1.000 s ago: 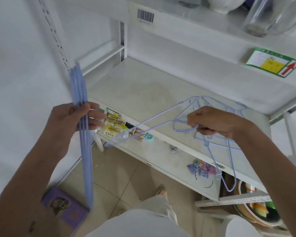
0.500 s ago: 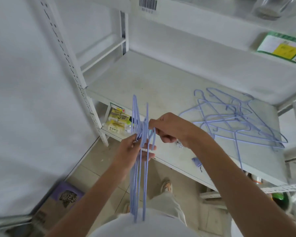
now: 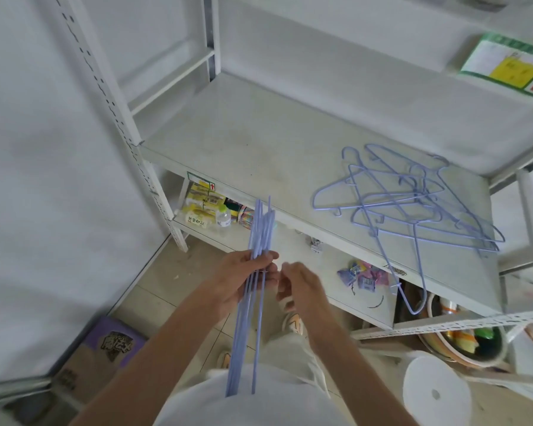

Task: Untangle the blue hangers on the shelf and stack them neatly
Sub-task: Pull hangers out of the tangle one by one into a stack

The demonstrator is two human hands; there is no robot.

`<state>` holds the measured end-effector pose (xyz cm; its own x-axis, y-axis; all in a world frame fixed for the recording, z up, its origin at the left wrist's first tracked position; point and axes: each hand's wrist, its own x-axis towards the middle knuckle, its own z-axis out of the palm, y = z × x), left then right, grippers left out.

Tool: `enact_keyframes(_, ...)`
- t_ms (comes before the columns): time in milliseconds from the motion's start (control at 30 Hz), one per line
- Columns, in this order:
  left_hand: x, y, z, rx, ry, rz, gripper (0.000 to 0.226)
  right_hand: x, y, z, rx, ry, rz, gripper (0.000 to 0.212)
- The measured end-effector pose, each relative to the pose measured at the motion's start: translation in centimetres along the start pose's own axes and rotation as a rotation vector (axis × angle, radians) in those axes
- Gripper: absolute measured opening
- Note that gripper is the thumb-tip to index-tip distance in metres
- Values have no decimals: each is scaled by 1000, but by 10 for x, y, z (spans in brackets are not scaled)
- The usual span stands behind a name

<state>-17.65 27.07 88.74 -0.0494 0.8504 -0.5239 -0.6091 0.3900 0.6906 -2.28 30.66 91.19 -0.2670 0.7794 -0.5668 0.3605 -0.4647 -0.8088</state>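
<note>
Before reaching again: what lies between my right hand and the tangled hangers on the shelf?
In the head view, only the bare front of the shelf lies between the right hand and the tangled hangers.

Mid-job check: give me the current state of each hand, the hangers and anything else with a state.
Left hand: grips the bundle.
Right hand: beside the bundle, holding nothing visible.
Bundle of blue wire hangers: aligned, held edge-on.
Pile of blue wire hangers: tangled on white metal shelf, one overhanging the front edge.

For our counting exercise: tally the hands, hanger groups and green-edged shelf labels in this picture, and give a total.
Hands: 2, left hand, right hand
Hanger groups: 2, held bundle, tangled pile
Green-edged labels: 2, upper label, lower label
Total: 6
</note>
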Motion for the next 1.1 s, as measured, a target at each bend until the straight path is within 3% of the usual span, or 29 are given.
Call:
enact_keyframes(167,10,4,6,-68,32,39,16,-21,20,20,171,-253,197,57)
enact_keyframes(267,16,13,14,111,13,101,23,-28,16,28,399,-407,224,58)
enact_keyframes(367,19,27,21,362,-2,133,29,-29,7,29,505,-312,237,47)
enact_keyframes(533,8,70,4,699,-120,107,23,-26,1,5,340,-272,90,47)
enact_keyframes(600,5,95,-14,842,-56,234,18,-22,-4,-14,325,-342,97,47)
enact_keyframes(700,11,129,-28,1217,245,681,41,-16,-14,-45,282,-510,82,46)
enact_keyframes(767,16,143,-15,1487,131,911,56,-11,-22,-65,192,-626,63,47)
enact_keyframes(800,19,147,-6,1558,7,912,56,-7,-26,-75,145,-682,64,47)
enact_keyframes(833,23,150,3,1597,-99,819,59,-1,-32,-85,104,-733,77,47)
enact_keyframes(933,37,154,19,1531,-276,290,90,22,-52,-117,-29,-785,136,48)
enact_keyframes(1033,44,141,12,1268,-529,3,75,46,-71,-143,-314,-719,43,50)
enact_keyframes(1100,37,122,3,1113,-554,-48,63,56,-86,-150,-542,-633,-53,53)
